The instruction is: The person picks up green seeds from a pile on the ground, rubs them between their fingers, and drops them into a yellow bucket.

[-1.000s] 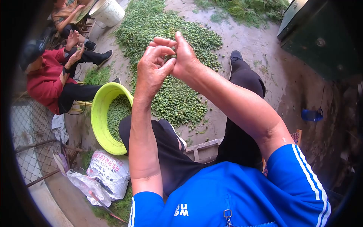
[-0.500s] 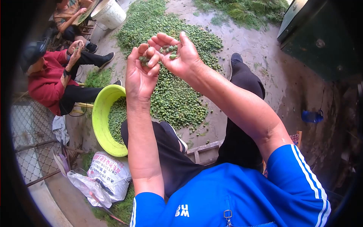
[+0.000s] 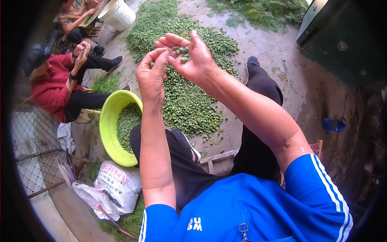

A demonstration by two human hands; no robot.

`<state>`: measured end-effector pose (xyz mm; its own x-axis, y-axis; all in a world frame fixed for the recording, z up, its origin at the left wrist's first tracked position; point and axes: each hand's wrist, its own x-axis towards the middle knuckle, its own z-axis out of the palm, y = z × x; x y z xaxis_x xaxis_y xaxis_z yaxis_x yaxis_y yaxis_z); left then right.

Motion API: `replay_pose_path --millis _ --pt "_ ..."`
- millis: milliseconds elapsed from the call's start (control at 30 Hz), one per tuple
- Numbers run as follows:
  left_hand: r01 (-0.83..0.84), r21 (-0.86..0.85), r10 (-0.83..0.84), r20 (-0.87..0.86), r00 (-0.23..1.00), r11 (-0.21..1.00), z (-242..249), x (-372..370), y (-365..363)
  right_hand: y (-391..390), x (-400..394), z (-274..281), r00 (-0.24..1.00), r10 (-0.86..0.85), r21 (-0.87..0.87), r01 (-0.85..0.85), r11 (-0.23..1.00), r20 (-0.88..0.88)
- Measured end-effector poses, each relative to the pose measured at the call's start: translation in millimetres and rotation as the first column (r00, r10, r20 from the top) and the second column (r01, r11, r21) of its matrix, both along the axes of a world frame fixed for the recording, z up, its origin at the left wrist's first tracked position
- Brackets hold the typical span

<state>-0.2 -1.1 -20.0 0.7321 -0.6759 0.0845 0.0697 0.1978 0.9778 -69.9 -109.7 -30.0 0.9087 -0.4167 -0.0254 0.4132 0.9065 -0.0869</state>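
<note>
My right hand point(image 3: 193, 60) is palm up and loosely cupped, with several small green seed cones point(image 3: 184, 59) lying on it. Beside it, touching or nearly touching its fingers, is my left hand point(image 3: 151, 76), thumb and forefinger pinched together. A bit of green shows at that pinch, and another green cone point(image 3: 151, 64) peeks out from the curled fingers; the rest of its grip is hidden. Below both hands a large pile of the same cones point(image 3: 189, 109) spreads over the floor. A yellow-green tub point(image 3: 108, 139), partly filled with cones, leans by my left knee.
A printed white sack point(image 3: 119, 189) lies near the tub. Two people sit at the left, one in a red top point(image 3: 52, 86). A white bucket point(image 3: 119, 16), leafy green branches point(image 3: 262, 14), a dark green cabinet point(image 3: 342, 48) and a blue container point(image 3: 333, 124) stand around the pile.
My left hand has turned and closed from loosely curled fingers into a thumb-and-forefinger pinch. My right hand stays almost in place with its cones.
</note>
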Motion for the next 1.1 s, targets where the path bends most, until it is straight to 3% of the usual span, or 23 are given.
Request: replay_pose_path --millis 33,100,167,233,267,300,333,367,400,500,633,733,767,800,900,967,1033,1067,1100 --pt "0.002 0.0 -0.002 0.001 1.0 1.0 4 2 2 0 0 1 1.0 -0.006 0.003 0.006 1.0 -0.016" --pt "0.109 -0.306 -0.235 -0.414 0.879 0.946 13 3 5 -1 -2 3 0.999 -0.016 0.009 0.017 1.0 -0.032" --pt "0.122 -0.319 -0.266 -0.462 0.846 0.94 17 2 6 0 -4 6 0.999 -0.021 -0.004 0.021 1.0 -0.046" --pt "0.249 -0.19 -0.281 -0.168 0.945 0.95 10 5 8 -1 -4 4 0.997 -0.024 -0.043 0.021 0.999 -0.071" --pt "0.199 -0.076 -0.206 -0.097 0.974 0.977 6 5 7 0 -4 4 0.995 -0.027 -0.082 0.019 0.996 -0.095" --pt "0.198 -0.075 -0.205 -0.096 0.974 0.977 1 3 3 0 -3 3 0.995 -0.026 -0.081 0.018 0.997 -0.094" --pt "0.106 -0.016 -0.102 0.172 0.98 0.994 -5 0 -3 1 -2 2 0.998 -0.007 -0.072 0.002 0.997 -0.068" --pt "0.001 0.016 -0.008 0.432 0.902 1.0 -9 -2 -6 1 -1 0 0.999 0.012 -0.064 -0.015 0.998 -0.042" --pt "-0.075 0.067 0.025 0.563 0.826 0.995 -6 -4 -6 3 -2 2 0.998 0.023 -0.07 -0.028 0.997 -0.063" --pt "-0.187 0.169 0.019 0.692 0.722 0.968 2 -12 -6 6 -1 -1 0.997 0.037 -0.077 -0.043 0.996 -0.069" --pt "-0.217 0.162 0.042 0.703 0.71 0.963 3 -14 -8 5 0 -3 0.998 0.044 -0.067 -0.047 0.997 -0.042" --pt "-0.113 0.011 0.077 0.664 0.743 0.993 -4 2 -5 5 -4 2 0.996 0.042 -0.092 -0.049 0.995 -0.072" --pt "0.046 -0.037 -0.034 0.284 0.958 0.998 -2 8 2 4 -6 5 0.992 0.035 -0.12 -0.05 0.991 -0.124" --pt "0.169 -0.147 -0.19 -0.139 0.972 0.975 4 7 5 4 -7 7 0.984 0.025 -0.148 -0.052 0.988 -0.175" --pt "0.176 -0.19 -0.225 -0.278 0.934 0.966 19 1 6 4 -4 1 0.988 0.037 -0.133 -0.058 0.989 -0.151" --pt "0.242 -0.168 -0.275 -0.217 0.937 0.956 12 4 6 5 -2 0 0.987 0.043 -0.122 -0.062 0.991 -0.152" --pt "0.082 0.073 -0.096 0.207 0.974 0.994 6 -3 -2 6 0 -5 0.987 0.05 -0.109 -0.067 0.992 -0.152" --pt "0.045 0.022 -0.049 0.312 0.949 0.999 -5 -2 -7 6 2 -8 0.989 0.056 -0.119 -0.072 0.99 -0.135" --pt "0.044 0.023 -0.049 0.311 0.949 0.999 -5 -3 -7 7 2 -7 0.991 0.062 -0.13 -0.078 0.989 -0.118"
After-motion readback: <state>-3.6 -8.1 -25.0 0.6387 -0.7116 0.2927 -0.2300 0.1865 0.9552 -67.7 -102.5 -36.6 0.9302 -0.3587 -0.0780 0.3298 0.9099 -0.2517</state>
